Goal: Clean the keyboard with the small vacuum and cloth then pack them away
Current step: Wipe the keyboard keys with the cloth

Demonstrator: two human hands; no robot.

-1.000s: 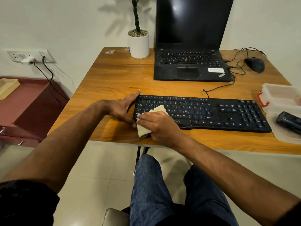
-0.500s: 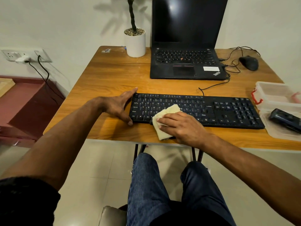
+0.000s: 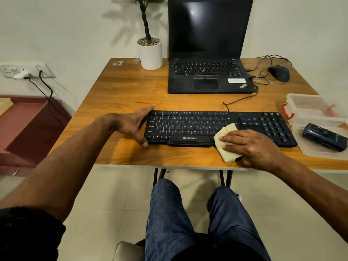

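Head view looks down on a wooden table [image 3: 131,87] with a black keyboard [image 3: 188,127] lying across its near half. At about 3 o'clock from the spacebar, the right hand [image 3: 252,146] presses a pale cloth [image 3: 225,142] onto the keyboard's front edge; the fingers [image 3: 231,137] lie fairly straight over the top of the cloth, and the thumb seems to tuck against its near side (the underside of the grip is hidden, so a pinch cannot be confirmed). One corner of the cloth pokes out past the fingertips toward 11 o'clock, onto the keys, and another hangs toward 6 o'clock onto the table.

At 9 o'clock, the left hand [image 3: 133,123] braces the keyboard's left end, fingers relaxed and spread: index finger along the far corner, thumb touching the near corner, nothing held.

At 3 o'clock from the keyboard, just beside its right end, the small vacuum [image 3: 323,136] lies on a clear plastic lid [image 3: 308,149], apart from both hands. A clear plastic box [image 3: 310,108] sits toward 1 o'clock. At 12 o'clock stands an open laptop [image 3: 209,53], with a potted plant [image 3: 150,51] to its left and a mouse [image 3: 279,73] to its right.
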